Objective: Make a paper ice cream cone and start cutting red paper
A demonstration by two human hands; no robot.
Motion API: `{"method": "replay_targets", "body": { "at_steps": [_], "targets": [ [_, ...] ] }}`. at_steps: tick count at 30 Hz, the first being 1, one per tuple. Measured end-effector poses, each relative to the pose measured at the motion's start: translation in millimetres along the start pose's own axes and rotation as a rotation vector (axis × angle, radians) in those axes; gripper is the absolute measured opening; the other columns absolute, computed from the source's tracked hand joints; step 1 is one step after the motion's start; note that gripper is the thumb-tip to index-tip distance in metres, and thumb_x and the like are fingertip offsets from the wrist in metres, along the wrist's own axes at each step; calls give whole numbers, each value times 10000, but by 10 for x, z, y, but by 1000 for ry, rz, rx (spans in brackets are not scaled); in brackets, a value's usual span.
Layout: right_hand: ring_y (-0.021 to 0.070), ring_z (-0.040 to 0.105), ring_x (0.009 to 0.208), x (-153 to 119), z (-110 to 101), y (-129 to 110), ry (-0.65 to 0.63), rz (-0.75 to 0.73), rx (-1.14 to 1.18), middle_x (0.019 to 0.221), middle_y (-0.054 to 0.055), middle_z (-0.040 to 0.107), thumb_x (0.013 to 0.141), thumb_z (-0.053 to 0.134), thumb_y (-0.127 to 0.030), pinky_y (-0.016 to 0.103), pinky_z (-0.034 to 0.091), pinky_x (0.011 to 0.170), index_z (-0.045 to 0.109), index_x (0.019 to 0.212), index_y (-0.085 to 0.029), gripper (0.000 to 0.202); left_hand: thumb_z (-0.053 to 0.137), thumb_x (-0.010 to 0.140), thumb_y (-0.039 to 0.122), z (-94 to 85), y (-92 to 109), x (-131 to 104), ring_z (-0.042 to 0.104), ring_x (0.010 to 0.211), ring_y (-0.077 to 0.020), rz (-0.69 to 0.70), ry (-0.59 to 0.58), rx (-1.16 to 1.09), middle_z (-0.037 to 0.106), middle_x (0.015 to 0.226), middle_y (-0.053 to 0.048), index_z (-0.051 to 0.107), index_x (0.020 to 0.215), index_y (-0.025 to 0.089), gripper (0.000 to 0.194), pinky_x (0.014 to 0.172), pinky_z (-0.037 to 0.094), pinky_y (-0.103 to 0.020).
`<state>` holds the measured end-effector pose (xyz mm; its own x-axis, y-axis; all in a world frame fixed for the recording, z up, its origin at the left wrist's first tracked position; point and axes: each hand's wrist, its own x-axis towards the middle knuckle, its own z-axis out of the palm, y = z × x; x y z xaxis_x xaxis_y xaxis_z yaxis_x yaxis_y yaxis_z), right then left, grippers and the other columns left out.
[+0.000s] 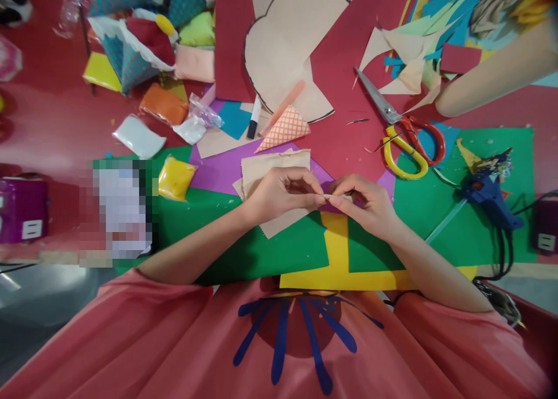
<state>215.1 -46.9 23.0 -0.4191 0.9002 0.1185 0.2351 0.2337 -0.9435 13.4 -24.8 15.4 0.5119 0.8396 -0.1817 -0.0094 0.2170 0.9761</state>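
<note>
My left hand [283, 194] and my right hand [365, 204] meet over the sheets near the middle of the view. Between their pinched fingertips is a small, narrow beige piece [333, 196], held from both ends. Its material is too small to tell. Under and beside my left hand lie beige fabric pieces [274, 167] with zigzag edges, on top of purple [209, 172] and green [196, 236] sheets. An orange checked cone [285, 128] lies just beyond them.
Red-and-yellow handled scissors [392, 117] lie open at the right, blades pointing away. Farther right is a blue glue gun [490, 192] with a cord. A beige cut-out [283, 50], a black-capped marker [254, 118], a yellow packet [175, 178] and decorated cones [135, 50] lie around.
</note>
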Motion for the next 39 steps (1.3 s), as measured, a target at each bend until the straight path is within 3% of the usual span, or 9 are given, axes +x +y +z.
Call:
{"method": "replay_targets", "body": {
  "at_steps": [5, 9, 13, 18, 25, 27, 31, 33, 39],
  "targets": [
    [88, 542, 604, -9, 29, 8, 24, 7, -10, 701, 0, 610, 899, 602, -313, 216, 411, 530, 544, 728, -187, 220, 730, 791, 381, -19, 15, -30, 672, 677, -126, 168, -5, 177, 712, 722, -35, 654, 717, 160, 245, 619, 556, -234],
    [91, 536, 623, -9, 44, 20, 61, -99, -104, 741, 20, 629, 881, 598, -210, 227, 415, 547, 509, 700, -188, 203, 648, 840, 256, -42, 35, -53, 680, 737, -127, 349, -11, 408, 728, 776, -46, 618, 703, 161, 169, 682, 536, -227],
    [121, 564, 668, -1, 47, 45, 74, -255, -249, 740, 25, 637, 882, 579, -174, 276, 459, 612, 498, 715, -203, 189, 667, 845, 286, -54, 30, -41, 666, 728, -105, 337, -23, 494, 722, 792, -21, 648, 835, 160, 128, 682, 518, -193],
    [166, 623, 758, 7, 56, 84, 81, -420, -437, 771, 34, 662, 863, 582, -123, 328, 518, 699, 478, 778, -219, 165, 636, 880, 250, -71, -18, -11, 634, 712, -100, 446, -60, 615, 696, 754, -8, 630, 797, 166, 119, 690, 497, -202],
    [176, 654, 805, 9, 58, 81, 99, -497, -545, 813, 32, 688, 841, 599, -85, 332, 535, 716, 482, 839, -226, 184, 641, 886, 263, -78, -24, -25, 656, 745, -114, 519, -13, 573, 715, 776, -24, 618, 759, 166, 162, 705, 507, -223],
    [173, 659, 805, 5, 58, 81, 111, -493, -538, 806, 26, 686, 840, 603, -84, 330, 534, 715, 481, 837, -228, 188, 656, 873, 275, -63, -34, -25, 665, 737, -112, 481, 4, 528, 715, 777, -24, 627, 772, 165, 153, 693, 520, -214],
    [170, 666, 783, 3, 54, 94, 129, -490, -518, 791, 13, 682, 840, 606, -83, 334, 535, 705, 487, 840, -235, 193, 692, 835, 348, -32, -54, -22, 706, 724, -120, 208, -24, 364, 739, 835, -30, 675, 922, 164, 204, 668, 567, -202],
    [175, 671, 790, 5, 52, 98, 128, -498, -517, 799, 16, 687, 833, 615, -73, 339, 541, 708, 488, 853, -235, 206, 682, 838, 360, -21, -54, -23, 714, 705, -125, 151, -29, 320, 746, 813, -30, 697, 912, 161, 214, 649, 575, -199],
    [189, 676, 828, 9, 50, 100, 133, -519, -532, 828, 43, 703, 813, 625, -52, 346, 556, 736, 483, 857, -221, 225, 678, 853, 298, -12, -42, -37, 702, 682, -113, 363, 55, 453, 757, 763, -28, 719, 830, 160, 145, 620, 546, -180]
  ]
}}
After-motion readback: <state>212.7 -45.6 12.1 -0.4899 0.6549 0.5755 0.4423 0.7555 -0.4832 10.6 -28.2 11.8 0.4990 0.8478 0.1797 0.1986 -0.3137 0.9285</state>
